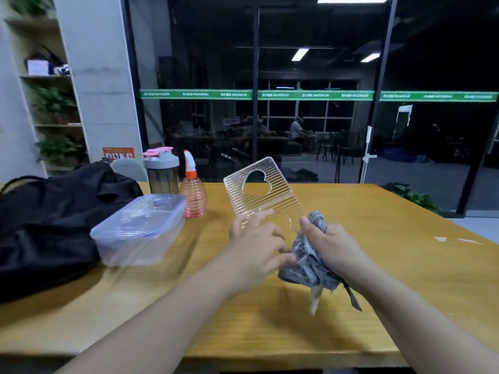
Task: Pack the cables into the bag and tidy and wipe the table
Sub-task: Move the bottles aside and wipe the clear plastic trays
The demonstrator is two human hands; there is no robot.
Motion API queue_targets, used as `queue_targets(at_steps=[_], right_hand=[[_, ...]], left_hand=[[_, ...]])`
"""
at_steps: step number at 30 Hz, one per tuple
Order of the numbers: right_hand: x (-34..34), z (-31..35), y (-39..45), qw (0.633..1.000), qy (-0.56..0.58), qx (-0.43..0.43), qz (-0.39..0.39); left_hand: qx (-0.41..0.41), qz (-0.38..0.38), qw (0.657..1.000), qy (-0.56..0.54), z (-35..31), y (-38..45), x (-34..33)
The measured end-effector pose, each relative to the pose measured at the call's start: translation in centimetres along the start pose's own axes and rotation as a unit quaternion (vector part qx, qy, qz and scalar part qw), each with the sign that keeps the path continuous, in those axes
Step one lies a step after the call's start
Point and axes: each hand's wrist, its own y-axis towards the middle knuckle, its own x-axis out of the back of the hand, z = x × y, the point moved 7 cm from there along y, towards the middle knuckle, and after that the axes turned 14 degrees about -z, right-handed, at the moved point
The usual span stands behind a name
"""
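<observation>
My left hand grips the lower edge of a clear ribbed plastic panel with a heart-shaped cutout, holding it tilted above the wooden table. My right hand grips a crumpled grey cloth right beside the panel's lower corner; the cloth hangs below my fist. A black bag lies at the table's left. No cables are visible.
A clear lidded plastic box sits beside the bag. Behind it stand a shaker bottle with a pink lid and an orange spray bottle. A glass wall runs behind the table; shelves with plants stand at far left.
</observation>
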Motion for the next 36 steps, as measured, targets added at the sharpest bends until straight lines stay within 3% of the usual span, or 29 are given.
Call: queue_targets(at_steps=[4,7,12,17,27,30,36], right_hand=[[-2.3,1.4,-1.1,0.995,0.09,-0.024,0.025],[-3.8,3.4,-1.8,0.99,0.132,-0.019,0.039],[-6.4,6.1,-2.7,0.989,0.143,0.027,0.039],[-8.8,5.3,-3.3,0.985,0.155,-0.01,0.071],[-8.2,4.8,-3.2,0.982,0.166,-0.022,0.085],[-8.2,4.8,-3.4,0.982,0.168,-0.013,0.09],[-7.6,4.6,-3.3,0.981,0.173,-0.013,0.083]], left_hand=[[-0.018,0.012,0.999,0.042,2.2,-2.0,2.0],[-0.042,-0.031,0.998,0.046,4.0,-3.1,3.8],[-0.072,-0.073,0.994,0.041,7.8,-4.2,6.1],[-0.069,-0.079,0.994,0.041,10.6,-5.4,7.8],[0.07,0.035,0.994,0.078,19.5,-6.9,9.6],[0.134,0.046,0.988,0.066,21.3,-7.4,9.5],[0.173,0.047,0.981,0.079,23.1,-7.4,9.4]])
